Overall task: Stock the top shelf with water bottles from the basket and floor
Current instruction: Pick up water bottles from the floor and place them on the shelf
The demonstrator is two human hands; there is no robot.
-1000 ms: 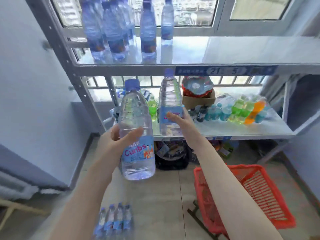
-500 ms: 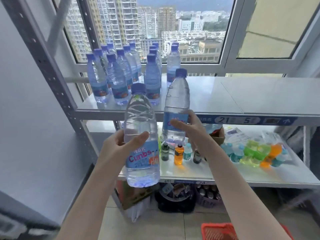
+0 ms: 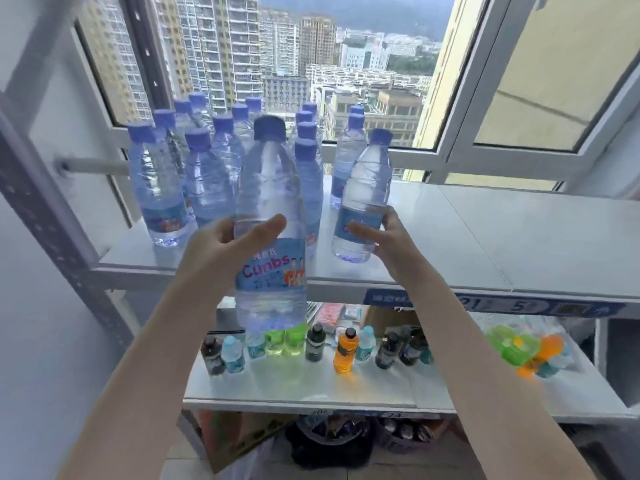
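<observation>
My left hand [image 3: 221, 252] grips a large clear water bottle [image 3: 270, 209] with a blue cap and a "Cunbs" label, upright in the air in front of the top shelf's edge. My right hand [image 3: 381, 237] holds a second water bottle [image 3: 363, 188] at its label; its base sits on or just above the white top shelf [image 3: 485, 244], tilted slightly left. Several more blue-capped bottles [image 3: 207, 174] stand grouped on the shelf's left part. The basket is out of view.
The grey shelf upright [image 3: 45, 216] rises at the left. A window frame [image 3: 446, 157] runs behind the shelf. The lower shelf [image 3: 311, 386] carries small coloured drink bottles [image 3: 344, 351]. Boxes and a dark bag [image 3: 329, 441] sit underneath.
Both hands have lifted their bottles from below the top shelf up to its level. The right bottle has moved onto the shelf surface beside the group. My view has risen; the red basket dropped out.
</observation>
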